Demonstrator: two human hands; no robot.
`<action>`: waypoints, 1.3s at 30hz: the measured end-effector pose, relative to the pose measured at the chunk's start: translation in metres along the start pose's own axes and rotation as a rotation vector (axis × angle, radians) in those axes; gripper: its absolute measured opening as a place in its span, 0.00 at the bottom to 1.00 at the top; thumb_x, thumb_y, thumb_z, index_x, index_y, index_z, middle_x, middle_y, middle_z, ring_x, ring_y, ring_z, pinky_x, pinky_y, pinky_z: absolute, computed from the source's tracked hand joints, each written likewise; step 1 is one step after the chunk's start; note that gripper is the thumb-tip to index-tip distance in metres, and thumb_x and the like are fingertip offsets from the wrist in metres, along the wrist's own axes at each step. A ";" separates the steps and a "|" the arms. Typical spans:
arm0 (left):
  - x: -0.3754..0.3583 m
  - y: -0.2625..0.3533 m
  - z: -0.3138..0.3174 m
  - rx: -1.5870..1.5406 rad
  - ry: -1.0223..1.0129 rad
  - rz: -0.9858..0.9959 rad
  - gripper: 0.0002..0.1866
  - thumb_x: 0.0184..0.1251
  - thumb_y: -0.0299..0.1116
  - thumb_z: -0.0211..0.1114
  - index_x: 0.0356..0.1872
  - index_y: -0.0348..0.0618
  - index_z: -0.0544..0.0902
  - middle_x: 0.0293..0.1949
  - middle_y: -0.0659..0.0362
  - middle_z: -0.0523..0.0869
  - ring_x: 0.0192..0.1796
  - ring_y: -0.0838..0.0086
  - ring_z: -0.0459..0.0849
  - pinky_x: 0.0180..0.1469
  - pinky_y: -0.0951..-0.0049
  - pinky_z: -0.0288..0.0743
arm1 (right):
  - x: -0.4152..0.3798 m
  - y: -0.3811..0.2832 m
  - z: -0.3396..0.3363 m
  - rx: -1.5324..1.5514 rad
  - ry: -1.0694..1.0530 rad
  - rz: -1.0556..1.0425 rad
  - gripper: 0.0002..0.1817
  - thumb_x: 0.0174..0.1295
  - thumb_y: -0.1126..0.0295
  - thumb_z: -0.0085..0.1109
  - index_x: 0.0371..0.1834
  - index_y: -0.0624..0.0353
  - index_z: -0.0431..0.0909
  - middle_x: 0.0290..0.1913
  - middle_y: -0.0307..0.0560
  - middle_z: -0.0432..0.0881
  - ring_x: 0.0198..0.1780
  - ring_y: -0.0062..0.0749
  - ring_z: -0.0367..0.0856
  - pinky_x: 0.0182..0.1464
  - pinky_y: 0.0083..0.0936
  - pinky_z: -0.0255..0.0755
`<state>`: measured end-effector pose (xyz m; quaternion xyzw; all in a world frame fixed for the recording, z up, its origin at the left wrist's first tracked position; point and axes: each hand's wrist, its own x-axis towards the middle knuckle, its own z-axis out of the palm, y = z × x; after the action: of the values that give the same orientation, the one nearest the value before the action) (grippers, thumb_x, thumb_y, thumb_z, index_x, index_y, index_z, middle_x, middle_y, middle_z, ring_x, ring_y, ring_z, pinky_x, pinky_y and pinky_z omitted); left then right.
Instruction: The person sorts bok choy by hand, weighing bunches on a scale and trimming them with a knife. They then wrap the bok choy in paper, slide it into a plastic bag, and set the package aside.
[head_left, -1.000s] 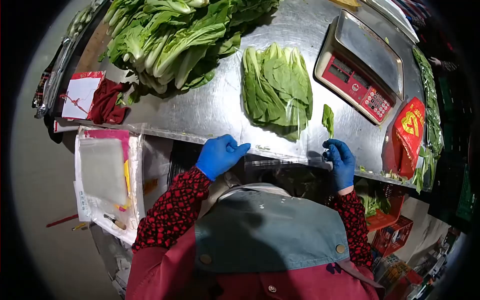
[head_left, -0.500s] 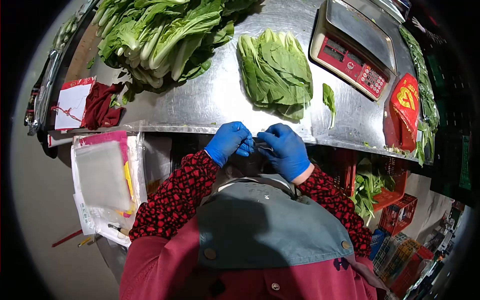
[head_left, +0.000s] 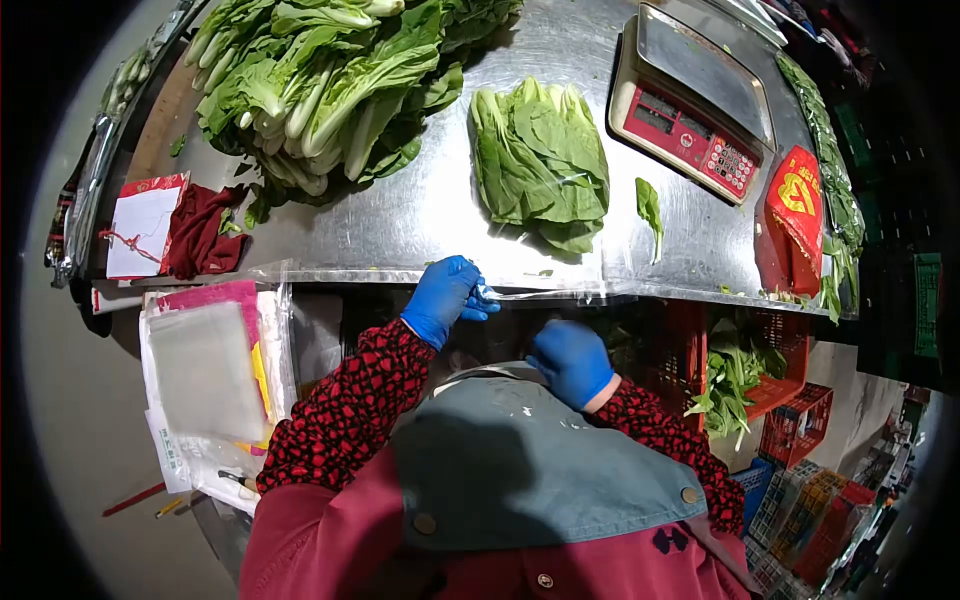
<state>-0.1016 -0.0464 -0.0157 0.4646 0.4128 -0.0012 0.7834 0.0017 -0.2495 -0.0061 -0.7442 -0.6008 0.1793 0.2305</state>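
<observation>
A bundle of leafy greens (head_left: 540,165) lies on the metal table in front of me, inside a clear plastic bag (head_left: 590,272) whose loose end reaches the table's front edge. My left hand (head_left: 447,302), in a blue glove, pinches the bag's end at that edge. Lower and to the right, my right hand (head_left: 573,362), also gloved in blue, is closed in front of my apron, away from the bag. Its fingertips are turned from view, so what they hold, if anything, is hidden.
A large heap of greens (head_left: 320,90) is at the back left, a red-faced scale (head_left: 690,135) at the back right. A single leaf (head_left: 649,215) and a red bag (head_left: 797,205) lie to the right. Plastic bags (head_left: 205,370) hang at left; a red crate (head_left: 785,350) stands below right.
My right hand has moved down and away from the left, closing up. My left hand has dropped slightly, and the bag's end now shows drawn along the table edge.
</observation>
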 end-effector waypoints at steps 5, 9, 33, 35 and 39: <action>-0.005 0.002 -0.007 -0.029 -0.055 -0.006 0.10 0.71 0.34 0.51 0.32 0.39 0.73 0.28 0.52 0.82 0.29 0.63 0.86 0.28 0.70 0.82 | -0.005 0.007 -0.020 0.241 0.426 0.143 0.13 0.49 0.78 0.61 0.39 0.55 0.80 0.37 0.49 0.77 0.36 0.46 0.79 0.35 0.33 0.74; -0.020 0.015 -0.001 -0.010 -0.058 0.006 0.10 0.71 0.34 0.51 0.32 0.40 0.73 0.27 0.55 0.82 0.28 0.66 0.85 0.29 0.72 0.82 | 0.033 -0.017 -0.029 0.153 0.431 -0.008 0.17 0.46 0.76 0.63 0.42 0.54 0.79 0.38 0.48 0.77 0.37 0.47 0.79 0.36 0.34 0.74; -0.038 -0.041 -0.048 0.605 0.180 0.471 0.09 0.63 0.27 0.56 0.24 0.37 0.72 0.20 0.54 0.80 0.22 0.71 0.81 0.27 0.70 0.76 | -0.195 0.118 0.065 -0.221 -0.781 0.718 0.10 0.52 0.65 0.57 0.35 0.55 0.82 0.44 0.56 0.81 0.46 0.51 0.80 0.45 0.41 0.75; -0.035 -0.054 -0.061 0.687 0.173 0.514 0.09 0.63 0.27 0.56 0.24 0.37 0.72 0.19 0.53 0.80 0.21 0.67 0.81 0.27 0.69 0.76 | -0.309 0.170 0.115 -0.308 -1.058 0.967 0.20 0.54 0.66 0.54 0.52 0.55 0.79 0.53 0.56 0.78 0.52 0.48 0.79 0.54 0.42 0.72; -0.049 -0.035 -0.080 1.087 0.278 0.727 0.15 0.56 0.30 0.63 0.45 0.42 0.76 0.41 0.46 0.80 0.41 0.53 0.80 0.44 0.62 0.75 | -0.221 0.100 0.013 -0.482 -0.547 0.901 0.26 0.55 0.68 0.55 0.61 0.52 0.72 0.64 0.52 0.67 0.59 0.52 0.71 0.58 0.43 0.67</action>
<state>-0.1989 -0.0263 -0.0273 0.8986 0.2679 0.1150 0.3280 0.0285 -0.4807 -0.0754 -0.8846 -0.2863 0.3037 -0.2080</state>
